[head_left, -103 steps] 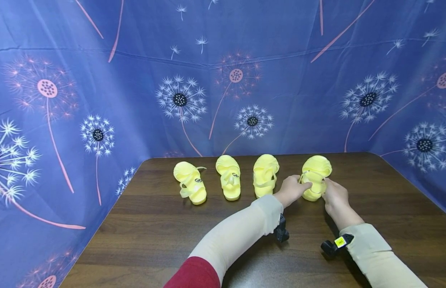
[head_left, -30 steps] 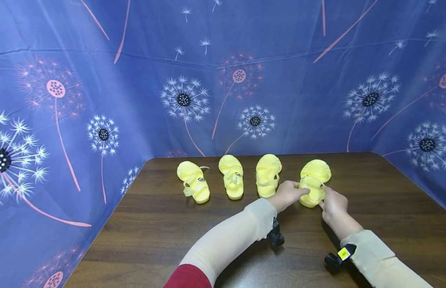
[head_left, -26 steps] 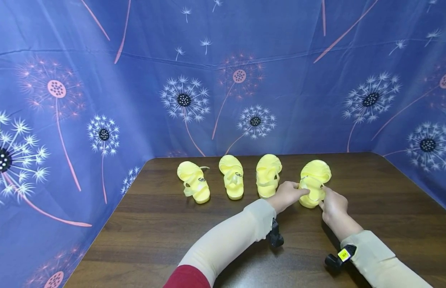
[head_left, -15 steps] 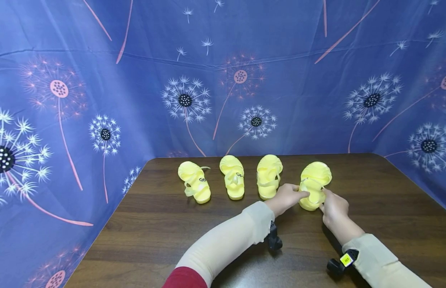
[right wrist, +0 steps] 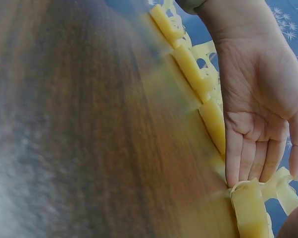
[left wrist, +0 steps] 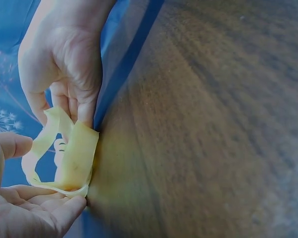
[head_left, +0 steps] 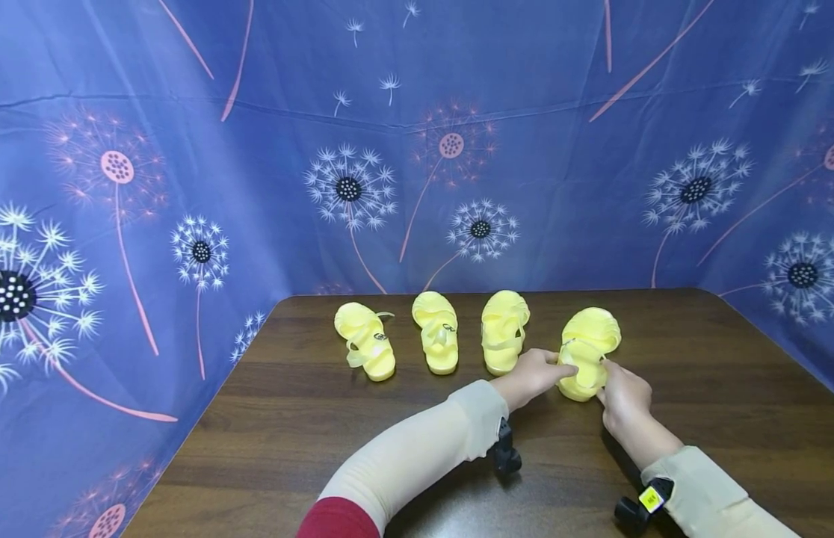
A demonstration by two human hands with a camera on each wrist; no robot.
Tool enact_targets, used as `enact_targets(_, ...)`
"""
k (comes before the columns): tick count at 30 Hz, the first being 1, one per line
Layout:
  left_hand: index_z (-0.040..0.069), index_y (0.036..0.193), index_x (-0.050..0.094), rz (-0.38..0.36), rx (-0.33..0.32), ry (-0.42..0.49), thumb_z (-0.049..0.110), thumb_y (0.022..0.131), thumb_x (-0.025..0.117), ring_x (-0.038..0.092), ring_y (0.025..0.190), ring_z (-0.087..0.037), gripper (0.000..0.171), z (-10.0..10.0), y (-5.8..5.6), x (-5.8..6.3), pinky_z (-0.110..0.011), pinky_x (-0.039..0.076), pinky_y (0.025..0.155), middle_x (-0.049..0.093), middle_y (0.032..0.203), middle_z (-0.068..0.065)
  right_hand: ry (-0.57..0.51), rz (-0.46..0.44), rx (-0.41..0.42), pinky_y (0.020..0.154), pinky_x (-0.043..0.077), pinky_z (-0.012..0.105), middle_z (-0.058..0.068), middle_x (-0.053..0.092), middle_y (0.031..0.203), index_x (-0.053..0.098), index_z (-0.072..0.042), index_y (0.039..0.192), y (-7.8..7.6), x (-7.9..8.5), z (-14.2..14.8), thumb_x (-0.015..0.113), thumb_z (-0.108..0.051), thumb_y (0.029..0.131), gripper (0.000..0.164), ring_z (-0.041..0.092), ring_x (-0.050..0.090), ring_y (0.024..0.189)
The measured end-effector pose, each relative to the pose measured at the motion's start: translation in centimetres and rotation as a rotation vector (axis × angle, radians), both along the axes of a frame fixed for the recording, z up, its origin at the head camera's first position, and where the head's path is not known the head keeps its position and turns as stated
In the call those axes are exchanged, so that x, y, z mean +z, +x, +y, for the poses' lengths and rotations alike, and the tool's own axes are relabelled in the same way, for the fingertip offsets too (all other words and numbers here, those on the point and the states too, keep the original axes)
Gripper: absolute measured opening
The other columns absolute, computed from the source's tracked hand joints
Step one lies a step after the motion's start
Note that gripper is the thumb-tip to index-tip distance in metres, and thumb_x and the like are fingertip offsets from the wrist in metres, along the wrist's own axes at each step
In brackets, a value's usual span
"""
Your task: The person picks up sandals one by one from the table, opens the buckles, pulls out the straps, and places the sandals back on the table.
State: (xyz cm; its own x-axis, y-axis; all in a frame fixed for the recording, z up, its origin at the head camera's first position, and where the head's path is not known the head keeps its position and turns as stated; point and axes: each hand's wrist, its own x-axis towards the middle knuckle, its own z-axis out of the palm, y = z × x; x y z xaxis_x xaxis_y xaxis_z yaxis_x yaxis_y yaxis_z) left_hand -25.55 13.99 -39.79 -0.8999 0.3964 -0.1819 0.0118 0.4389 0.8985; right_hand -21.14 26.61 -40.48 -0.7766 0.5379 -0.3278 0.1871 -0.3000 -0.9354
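A yellow sandal (head_left: 590, 329) lies at the right end of a row on the wooden table, toe toward the back. My left hand (head_left: 530, 373) holds its left side near the heel, thumb over the edge by the strap. On the opposite side my right hand (head_left: 627, 396) grips the heel part. From the left wrist, the sandal's heel (left wrist: 79, 156) shows low over the wood between both hands, its loose strap standing up. The right wrist view has the left fingers fairly straight against the sandal's side (right wrist: 250, 208).
To the left stand a sandal with a bow (head_left: 503, 321), another (head_left: 436, 317) and a turned one (head_left: 363, 332) with its strap hanging out. The brown table (head_left: 289, 448) ends at a blue dandelion-print cloth (head_left: 558, 149) behind. Black wrist cameras hang under both sleeves.
Both hands have drawn the right-hand sandal a little toward me, so it now sits nearer than the others in the row. The other sandals keep their places.
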Motion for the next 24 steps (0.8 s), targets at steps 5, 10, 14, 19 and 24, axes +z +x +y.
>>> enact_targets(5, 0.012, 0.121, 0.068, 0.005, 0.022, -0.010, 0.033, 0.086, 0.071, 0.059, 0.112, -0.010, 0.042, -0.1, 0.3, 0.1, -0.030, 0.048, 0.097, 0.068, 0.119, 0.002, 0.000, 0.015, 0.014, 0.116, 0.028, 0.037, 0.014, 0.022, 0.158, 0.026, 0.003, 0.148, 0.4, -0.1, -0.2, 0.040, -0.028, 0.101, 0.059, 0.021, 0.028, 0.142)
enact_targets(10, 0.013, 0.122, 0.068, 0.004, 0.028, -0.016, 0.035, 0.085, 0.071, 0.058, 0.114, -0.010, 0.042, -0.3, 0.4, 0.0, -0.031, 0.048, 0.099, 0.067, 0.121, 0.003, 0.004, 0.016, 0.018, 0.116, 0.030, 0.036, 0.014, 0.025, 0.156, 0.027, 0.003, 0.148, 0.7, -0.1, -0.4, 0.042, -0.028, 0.100, 0.059, 0.020, 0.030, 0.142)
enact_targets(14, 0.015, 0.121, 0.068, 0.002, 0.021, -0.032, 0.036, 0.085, 0.071, 0.058, 0.115, -0.010, 0.042, -0.5, 0.6, -0.2, -0.031, 0.048, 0.098, 0.067, 0.122, 0.004, 0.015, 0.002, 0.022, 0.115, 0.030, 0.036, 0.012, 0.027, 0.155, 0.029, 0.002, 0.148, 1.0, -0.2, -0.4, 0.042, -0.028, 0.100, 0.058, 0.020, 0.031, 0.141)
enact_targets(19, 0.017, 0.123, 0.067, 0.004, 0.012, -0.044, 0.037, 0.085, 0.071, 0.058, 0.115, -0.010, 0.043, -0.7, 0.9, -0.2, -0.030, 0.048, 0.098, 0.066, 0.123, 0.004, 0.020, 0.008, 0.058, 0.116, 0.028, 0.037, 0.014, 0.021, 0.158, 0.025, 0.003, 0.149, 1.4, -0.2, -0.5, 0.040, -0.028, 0.101, 0.059, 0.024, 0.026, 0.144)
enact_targets(24, 0.015, 0.124, 0.066, -0.021, 0.002, 0.000, 0.035, 0.085, 0.072, 0.059, 0.109, -0.008, 0.045, -1.2, 1.1, -0.3, -0.031, 0.049, 0.095, 0.067, 0.119, 0.004, 0.006, 0.020, 0.079, 0.116, 0.026, 0.038, 0.014, 0.017, 0.159, 0.022, 0.003, 0.149, 1.8, -0.1, -0.6, 0.038, -0.027, 0.102, 0.059, 0.024, 0.022, 0.145)
